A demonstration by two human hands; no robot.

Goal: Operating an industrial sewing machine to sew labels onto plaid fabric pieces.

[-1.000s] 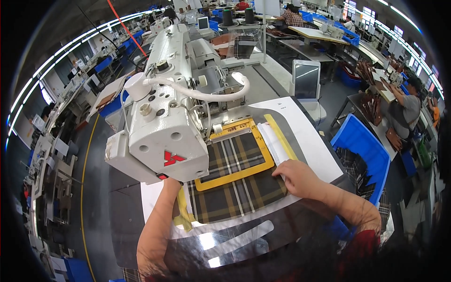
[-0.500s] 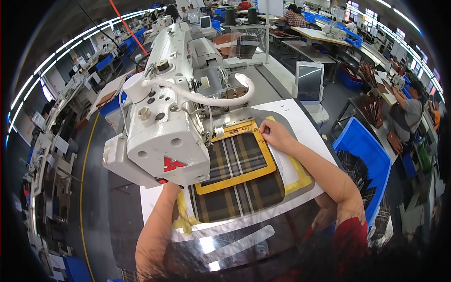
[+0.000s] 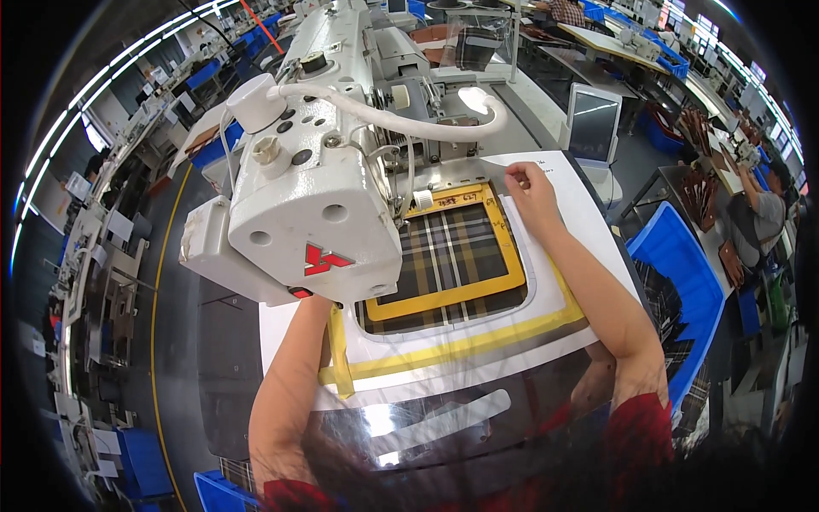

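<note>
A yellow rectangular frame [image 3: 452,299] lies on dark plaid cloth [image 3: 435,256] with white and brown stripes, beside the white sewing machine head [image 3: 316,196]. Around the cloth is a white template sheet [image 3: 550,294] with a rounded opening, edged with yellow tape. My right hand [image 3: 533,194] is just past the frame's far right corner, off the frame. Its fingers are curled with the tips together; whether anything is between them does not show. My left hand [image 3: 317,309] goes behind the machine head at the near left, so its fingers are hidden.
A screen [image 3: 595,124] stands at the far right of the worktable. Past the right edge hangs a blue bin [image 3: 682,264] with plaid cloth pieces. Another blue bin [image 3: 213,491] is at the lower left. A white hose [image 3: 409,124] curves over the machine; people work farther off.
My right hand has let go of the yellow frame and moved away from it, toward the far side. The cloth that overlapped the near part of the sheet now shows only inside the opening.
</note>
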